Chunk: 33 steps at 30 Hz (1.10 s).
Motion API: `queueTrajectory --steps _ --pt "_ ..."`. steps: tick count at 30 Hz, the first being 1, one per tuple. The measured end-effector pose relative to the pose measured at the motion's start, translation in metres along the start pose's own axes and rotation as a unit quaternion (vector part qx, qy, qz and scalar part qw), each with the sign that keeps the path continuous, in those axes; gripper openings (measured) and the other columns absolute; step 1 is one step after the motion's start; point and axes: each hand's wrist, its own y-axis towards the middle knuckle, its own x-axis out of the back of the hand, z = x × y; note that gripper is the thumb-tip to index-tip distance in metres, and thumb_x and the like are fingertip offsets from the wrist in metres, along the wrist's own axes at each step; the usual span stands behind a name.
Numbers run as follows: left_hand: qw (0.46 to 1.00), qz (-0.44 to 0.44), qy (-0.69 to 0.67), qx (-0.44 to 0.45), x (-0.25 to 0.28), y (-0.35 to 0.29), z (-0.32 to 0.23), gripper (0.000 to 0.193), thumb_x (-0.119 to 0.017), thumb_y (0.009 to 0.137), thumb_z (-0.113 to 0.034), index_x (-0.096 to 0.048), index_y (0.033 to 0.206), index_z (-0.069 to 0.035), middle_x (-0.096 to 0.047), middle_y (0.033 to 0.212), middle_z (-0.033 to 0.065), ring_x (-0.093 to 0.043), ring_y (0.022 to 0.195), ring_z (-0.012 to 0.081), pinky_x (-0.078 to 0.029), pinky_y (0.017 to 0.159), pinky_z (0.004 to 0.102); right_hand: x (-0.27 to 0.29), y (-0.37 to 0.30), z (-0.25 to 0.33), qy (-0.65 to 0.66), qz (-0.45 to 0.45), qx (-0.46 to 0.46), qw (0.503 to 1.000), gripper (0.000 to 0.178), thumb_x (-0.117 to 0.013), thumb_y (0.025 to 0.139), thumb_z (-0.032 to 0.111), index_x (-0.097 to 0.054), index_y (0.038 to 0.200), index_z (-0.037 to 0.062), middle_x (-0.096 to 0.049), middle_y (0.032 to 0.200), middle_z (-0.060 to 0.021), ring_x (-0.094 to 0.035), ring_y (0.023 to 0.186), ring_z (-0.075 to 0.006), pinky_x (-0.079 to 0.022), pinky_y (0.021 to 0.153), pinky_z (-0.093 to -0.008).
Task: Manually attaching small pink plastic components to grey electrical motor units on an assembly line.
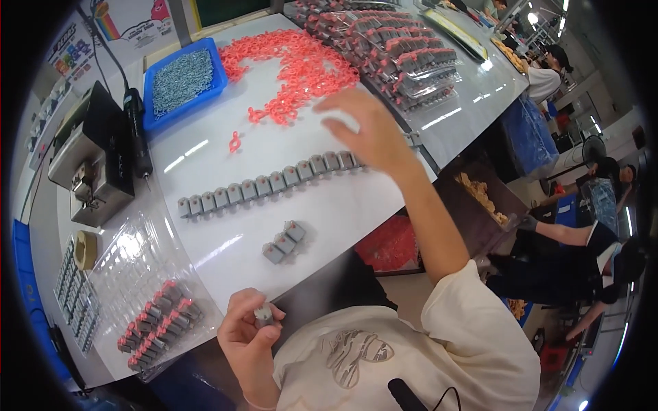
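Note:
My left hand (248,337), near the table's front edge, pinches a small grey block (263,314) between thumb and fingers. My right hand (370,130) hovers at the right edge of a heap of pink plastic pieces (301,65), its thumb and fingers apart with nothing seen between them. A long row of similar grey blocks (262,187) crosses the white table, its right end below my right forearm. Closer to me is a short group of grey blocks (284,242). One pink piece (235,142) lies apart from the heap.
A blue tray (221,81) of small screws stands at the back left, beside a hanging electric screwdriver (137,130) and a dark machine (96,157). At left, a clear blister tray (130,253) holds pink-topped grey blocks. Filled trays (391,55) are stacked at back right. Other people work at right.

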Motion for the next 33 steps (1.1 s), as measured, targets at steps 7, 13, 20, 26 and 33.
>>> queueTrajectory --steps 7,13,20,26,33 --pt "0.998 -0.042 0.006 0.045 0.005 -0.014 -0.008 0.038 -0.067 0.083 -0.018 -0.056 0.11 0.007 -0.06 0.097 0.0146 -0.061 0.081 0.022 -0.05 0.068 0.0289 -0.023 0.038 -0.062 -0.135 0.071 -0.031 0.988 0.02 -0.065 0.077 0.012 -0.065 0.096 0.0066 -0.065 0.094 -0.0091 -0.057 0.092 -0.0267 -0.045 0.082 -0.0382" --pt "0.998 -0.043 0.034 0.043 0.015 -0.024 -0.005 0.04 -0.059 0.09 -0.027 -0.055 0.111 0.006 -0.062 0.096 0.0164 -0.061 0.082 0.0208 -0.049 0.069 0.03 -0.039 0.047 -0.069 -0.229 0.039 0.064 0.971 0.012 -0.066 0.073 0.011 -0.066 0.084 0.0061 -0.065 0.085 -0.0104 -0.057 0.085 -0.0283 -0.045 0.078 -0.0391" --pt "0.995 -0.039 0.035 0.085 0.017 -0.023 -0.005 0.041 -0.057 0.091 -0.031 -0.055 0.111 0.005 -0.062 0.098 0.0152 -0.059 0.082 0.0172 -0.048 0.069 0.0268 -0.01 0.048 -0.044 0.044 0.009 -0.117 0.992 0.012 -0.067 0.079 0.009 -0.07 0.09 0.0039 -0.066 0.079 -0.0014 -0.055 0.065 -0.006 -0.045 0.058 -0.021" --pt "0.992 0.006 0.032 0.126 0.009 -0.021 -0.007 0.037 -0.062 0.088 -0.022 -0.056 0.113 0.004 -0.061 0.102 0.0138 -0.059 0.086 0.0174 -0.048 0.074 0.0279 -0.011 0.034 -0.052 0.104 0.008 -0.132 0.986 0.01 -0.064 0.081 0.004 -0.07 0.088 0.0016 -0.067 0.08 -0.0018 -0.058 0.07 -0.0076 -0.047 0.063 -0.0218" --pt "0.993 0.028 0.04 0.109 0.003 -0.02 -0.004 0.029 -0.066 0.081 -0.007 -0.061 0.108 0.005 -0.058 0.103 0.0118 -0.059 0.089 0.0177 -0.048 0.078 0.0274 -0.003 0.026 -0.045 -0.013 -0.044 -0.074 0.996 0.013 -0.064 0.077 0.003 -0.07 0.089 0.0054 -0.068 0.083 -0.0056 -0.062 0.073 -0.0158 -0.049 0.067 -0.0269"
